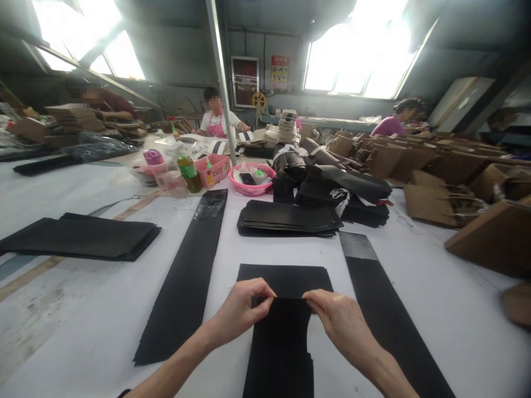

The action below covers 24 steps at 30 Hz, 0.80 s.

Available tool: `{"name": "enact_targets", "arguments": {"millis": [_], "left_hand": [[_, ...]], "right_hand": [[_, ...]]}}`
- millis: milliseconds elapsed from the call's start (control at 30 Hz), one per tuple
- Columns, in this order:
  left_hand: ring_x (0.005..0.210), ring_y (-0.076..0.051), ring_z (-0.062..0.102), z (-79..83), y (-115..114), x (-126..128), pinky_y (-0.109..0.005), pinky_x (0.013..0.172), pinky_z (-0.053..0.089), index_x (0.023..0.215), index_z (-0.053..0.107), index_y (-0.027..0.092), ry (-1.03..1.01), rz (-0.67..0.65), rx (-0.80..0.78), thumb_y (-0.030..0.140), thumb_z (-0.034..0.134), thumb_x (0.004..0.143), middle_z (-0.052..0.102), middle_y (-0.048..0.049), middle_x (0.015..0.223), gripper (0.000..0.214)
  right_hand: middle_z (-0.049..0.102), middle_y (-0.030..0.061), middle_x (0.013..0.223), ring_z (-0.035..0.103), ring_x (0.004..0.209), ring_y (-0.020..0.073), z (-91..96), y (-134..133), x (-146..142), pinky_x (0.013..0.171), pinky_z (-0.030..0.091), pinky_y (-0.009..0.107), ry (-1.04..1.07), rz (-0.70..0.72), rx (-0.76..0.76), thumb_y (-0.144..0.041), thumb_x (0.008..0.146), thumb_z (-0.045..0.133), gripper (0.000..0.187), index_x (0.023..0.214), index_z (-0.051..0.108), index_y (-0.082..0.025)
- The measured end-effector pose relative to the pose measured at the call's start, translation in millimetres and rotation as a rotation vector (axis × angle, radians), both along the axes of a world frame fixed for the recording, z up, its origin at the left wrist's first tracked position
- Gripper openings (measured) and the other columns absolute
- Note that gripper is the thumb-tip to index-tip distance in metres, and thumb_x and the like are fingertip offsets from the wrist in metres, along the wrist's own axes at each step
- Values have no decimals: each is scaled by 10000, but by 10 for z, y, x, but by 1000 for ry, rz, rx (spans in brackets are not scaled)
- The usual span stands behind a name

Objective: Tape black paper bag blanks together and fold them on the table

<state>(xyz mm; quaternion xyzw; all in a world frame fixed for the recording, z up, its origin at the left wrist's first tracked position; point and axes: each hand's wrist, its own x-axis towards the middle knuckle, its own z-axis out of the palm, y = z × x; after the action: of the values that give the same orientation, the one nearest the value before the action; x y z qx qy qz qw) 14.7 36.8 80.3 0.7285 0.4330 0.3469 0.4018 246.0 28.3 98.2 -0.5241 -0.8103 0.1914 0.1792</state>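
Note:
My left hand (244,303) and my right hand (338,315) each pinch one corner of a black sheet (284,337) at its far edge. The sheet hangs toward me between them, and its right side has a notched outline. Just beyond the pinched edge lies a wider black piece (286,279) on the white table (103,331); part of it is hidden behind the sheet and my hands. Long black strips lie on either side: a left strip (186,276) with a shiny far end, and a right strip (390,304) with a greyish far end.
Black sheet stacks lie ahead (286,216) and at left (78,237). Farther back stand a pink basin (252,189), a pink basket (213,172), a bottle (189,174) and a black material heap (344,190). Brown paper bags (485,232) crowd the right. Several people sit beyond.

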Motion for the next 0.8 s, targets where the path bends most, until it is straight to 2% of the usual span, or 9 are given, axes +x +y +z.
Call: {"name": "enact_targets", "arguments": {"millis": [100,233,300,367,433,500,567,633,800], "left_hand": [[739,-119,571,-8,-4,-52,-213,675,407,780,626,178,4,-10,-3,132,526,840,628,6,791,125],[697,-117,552,-32,14,-189,-210,639,404,788,622,168,-11,56,-30,179,522,858,618,3,756,122],[689,-118,545,-33,18,-205,-210,629,403,798,622,165,-9,61,-47,199,518,867,615,1,749,130],[704,-122,550,-10,11,-152,-214,641,407,806,625,168,3,41,-41,198,512,869,618,-1,767,132],[723,-124,560,37,-1,-62,-219,661,413,816,629,174,15,30,-13,188,509,868,622,-1,790,131],[736,-126,567,91,-10,4,-221,674,416,830,637,181,29,32,18,179,514,863,627,-1,806,128],[733,-124,568,134,-14,14,-218,674,416,830,646,186,44,32,42,167,525,852,630,3,802,124],[720,-117,565,154,-15,-24,-211,669,414,813,649,187,53,21,52,147,540,836,629,10,783,119],[707,-109,562,143,-20,-97,-202,670,419,795,656,179,34,1,58,118,553,816,626,14,753,122]], "right_hand": [[710,-52,956,667,851,143,-51,-4,159,721,466,238,9,-30,-19,-259,968,419,242,1010,649,-317],[726,-43,910,684,831,181,-74,29,468,686,493,259,-66,-242,-10,-330,952,457,215,939,671,-309],[721,-29,976,679,886,199,-42,45,487,731,507,282,-45,-298,14,-360,944,476,205,993,669,-309],[681,-7,1116,638,1014,198,11,54,337,843,499,299,37,-213,43,-356,947,482,234,1121,628,-301],[648,13,1173,600,1074,197,58,63,73,927,465,324,70,-52,79,-312,939,507,266,1191,591,-286],[691,8,1028,631,969,190,83,74,-187,967,431,357,38,58,100,-262,939,510,202,1093,640,-276],[698,-10,845,644,834,169,92,79,-353,943,431,353,-3,101,93,-235,947,488,187,944,673,-265],[677,-25,751,631,745,148,98,74,-406,926,427,339,-22,114,80,-222,955,462,227,870,669,-260],[684,-51,778,628,720,122,138,48,-341,980,378,337,9,142,60,-185,948,456,239,940,671,-291]]}}
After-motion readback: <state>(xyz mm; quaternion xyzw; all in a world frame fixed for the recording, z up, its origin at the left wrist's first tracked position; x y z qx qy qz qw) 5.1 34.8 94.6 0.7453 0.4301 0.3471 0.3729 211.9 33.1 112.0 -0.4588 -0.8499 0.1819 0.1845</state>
